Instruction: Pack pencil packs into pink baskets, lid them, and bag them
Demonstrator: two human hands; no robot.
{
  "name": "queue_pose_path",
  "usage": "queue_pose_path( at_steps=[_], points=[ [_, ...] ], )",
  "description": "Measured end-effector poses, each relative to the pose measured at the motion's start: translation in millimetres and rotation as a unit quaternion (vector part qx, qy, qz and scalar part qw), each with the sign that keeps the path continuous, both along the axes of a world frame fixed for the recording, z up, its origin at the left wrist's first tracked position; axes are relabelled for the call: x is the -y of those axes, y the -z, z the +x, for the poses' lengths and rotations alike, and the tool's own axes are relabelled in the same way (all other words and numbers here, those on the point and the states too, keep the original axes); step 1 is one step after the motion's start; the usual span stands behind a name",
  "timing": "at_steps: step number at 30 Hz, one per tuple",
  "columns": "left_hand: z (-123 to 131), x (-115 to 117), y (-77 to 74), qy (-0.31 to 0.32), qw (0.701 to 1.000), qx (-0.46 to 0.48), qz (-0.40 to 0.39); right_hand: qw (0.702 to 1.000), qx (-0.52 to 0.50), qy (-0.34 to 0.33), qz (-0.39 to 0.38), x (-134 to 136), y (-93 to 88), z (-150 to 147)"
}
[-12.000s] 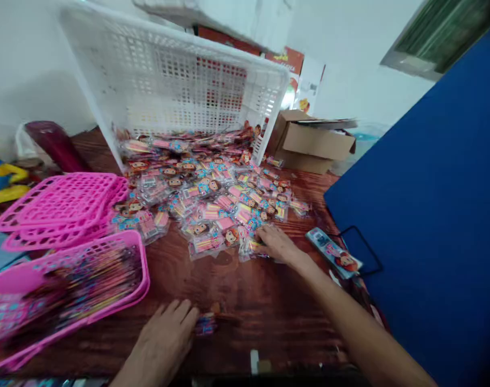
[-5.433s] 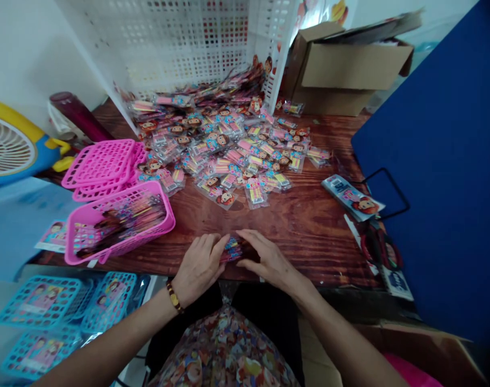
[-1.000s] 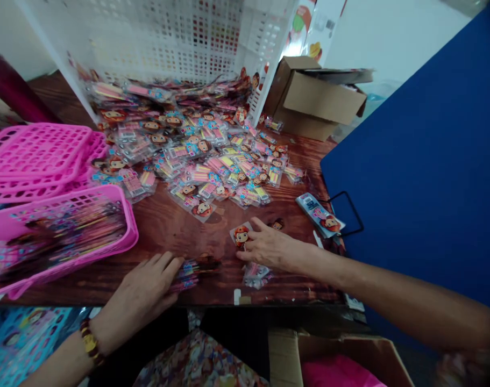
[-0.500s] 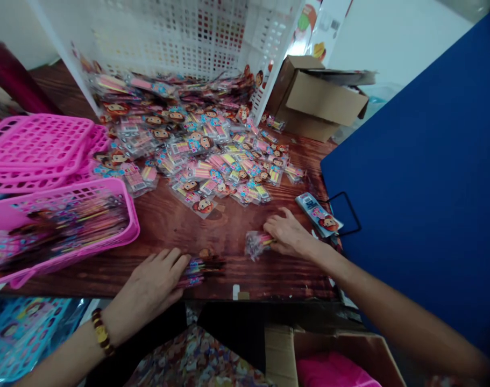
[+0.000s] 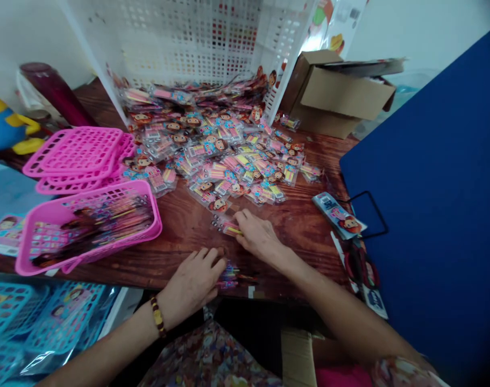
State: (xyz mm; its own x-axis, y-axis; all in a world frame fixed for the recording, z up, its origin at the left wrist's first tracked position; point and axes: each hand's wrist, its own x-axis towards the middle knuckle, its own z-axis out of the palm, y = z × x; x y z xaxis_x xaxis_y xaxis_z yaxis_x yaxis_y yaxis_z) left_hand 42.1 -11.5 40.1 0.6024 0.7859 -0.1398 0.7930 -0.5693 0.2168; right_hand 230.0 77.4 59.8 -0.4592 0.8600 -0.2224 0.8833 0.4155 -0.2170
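My left hand (image 5: pixel 196 277), with a beaded bracelet at its wrist, is closed over one end of a bundle of thin colourful sticks (image 5: pixel 229 275) with dark tops. The bundle lies near the table's front edge. My right hand (image 5: pixel 258 235) pinches a small clear packet (image 5: pixel 227 227) with pink and yellow strips inside, low over the wood. Just beyond it spreads a heap of similar packets (image 5: pixel 236 164), printed with cartoon girl figures. To the left, a pink basket (image 5: pixel 158 223) holds many more thin sticks with dark tops.
A white crate (image 5: pixel 77 40) lies on its side behind the heap, with packets spilling out. Pink perforated trays (image 5: pixel 83 150) are stacked at left. At right are a cardboard box (image 5: pixel 337 94), a card stack (image 5: pixel 337 215), scissors (image 5: pixel 361 266) and a blue panel (image 5: pixel 438 177).
My right hand has carried its packet leftward, closer to the heap's front edge. My left hand stays on the stick bundle. The view has turned left, showing more of the basket.
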Motion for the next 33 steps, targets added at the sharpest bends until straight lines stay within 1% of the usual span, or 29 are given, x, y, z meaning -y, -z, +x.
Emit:
queue_pose_path(
  at_steps=[1, 3, 6, 8, 10, 14, 16, 17, 19, 20, 21, 22, 23, 24, 25, 26, 27, 28, 29, 30, 31, 33],
  points=[
    [1, 0, -1.0, -0.005, 1.000, 0.008, 0.004, 1.000, -0.003, -0.009, -0.008, 2, -4.3, -8],
    [1, 2, -2.7, -0.016, 0.999, 0.024, 0.015, 0.998, -0.021, -0.030, -0.051, 9, -10.8, -17],
    [1, 4, -2.3, -0.031, 0.998, 0.034, 0.032, 0.987, -0.094, -0.063, -0.110, 20, -11.3, -12],
    [0, 7, 0.0, -0.041, 0.997, 0.042, 0.044, 0.978, -0.147, -0.077, -0.124, 26, -6.5, -3],
    [-1, 9, 2.8, -0.056, 0.994, 0.061, 0.070, 0.972, -0.177, -0.082, -0.129, 31, -1.7, 6],
    [-2, 7, 3.8, -0.072, 0.988, 0.069, 0.117, 0.973, -0.174, -0.080, -0.128, 39, -2.2, 11],
    [0, 1, 0.9, -0.063, 0.991, 0.043, 0.109, 0.966, -0.191, -0.085, -0.150, 35, -5.3, 13],
    [1, -3, -0.9, -0.054, 0.993, 0.025, 0.098, 0.957, -0.212, -0.092, -0.178, 28, -6.4, 14],
    [3, -11, -3.3, -0.036, 0.997, -0.009, 0.067, 0.927, -0.262, -0.115, -0.243, 4, -5.9, 19],
    [4, -15, -3.3, -0.030, 0.998, -0.021, 0.053, 0.917, -0.281, -0.120, -0.257, -14, -4.2, 22],
    [4, -17, -2.1, -0.026, 0.998, -0.025, 0.043, 0.917, -0.294, -0.111, -0.246, -34, -1.6, 25],
    [4, -19, 0.2, -0.024, 0.999, -0.026, 0.035, 0.930, -0.296, -0.086, -0.203, -57, 1.8, 28],
    [3, -20, 3.5, -0.027, 0.999, -0.025, 0.029, 0.949, -0.285, -0.035, -0.127, -81, 5.7, 30],
    [2, -20, 7.5, -0.031, 0.999, -0.026, 0.023, 0.963, -0.266, 0.033, -0.038, -104, 10.0, 32],
    [1, -19, 11.9, -0.037, 0.999, -0.027, 0.018, 0.969, -0.231, 0.088, 0.027, -125, 14.9, 32],
    [-1, -18, 16.2, -0.043, 0.999, -0.029, 0.014, 0.971, -0.192, 0.129, 0.060, -142, 20.3, 32],
    [-2, -17, 20.2, -0.049, 0.998, -0.030, 0.010, 0.975, -0.151, 0.147, 0.070, -154, 26.3, 31],
    [-3, -16, 23.6, -0.054, 0.998, -0.030, 0.007, 0.980, -0.114, 0.146, 0.072, -161, 33.1, 29],
    [-5, -15, 26.2, -0.057, 0.998, -0.028, 0.005, 0.985, -0.083, 0.130, 0.072, -162, 40.4, 27],
    [-5, -14, 28.0, -0.062, 0.998, -0.025, 0.003, 0.990, -0.060, 0.106, 0.077, -157, 48.0, 26],
    [-6, -14, 29.0, -0.067, 0.998, -0.021, -0.001, 0.992, -0.047, 0.082, 0.089, -147, 55.2, 27],
    [-5, -15, 29.2, -0.069, 0.997, -0.014, -0.011, 0.992, -0.040, 0.041, 0.109, -119, 66.5, 34]
  ],
)
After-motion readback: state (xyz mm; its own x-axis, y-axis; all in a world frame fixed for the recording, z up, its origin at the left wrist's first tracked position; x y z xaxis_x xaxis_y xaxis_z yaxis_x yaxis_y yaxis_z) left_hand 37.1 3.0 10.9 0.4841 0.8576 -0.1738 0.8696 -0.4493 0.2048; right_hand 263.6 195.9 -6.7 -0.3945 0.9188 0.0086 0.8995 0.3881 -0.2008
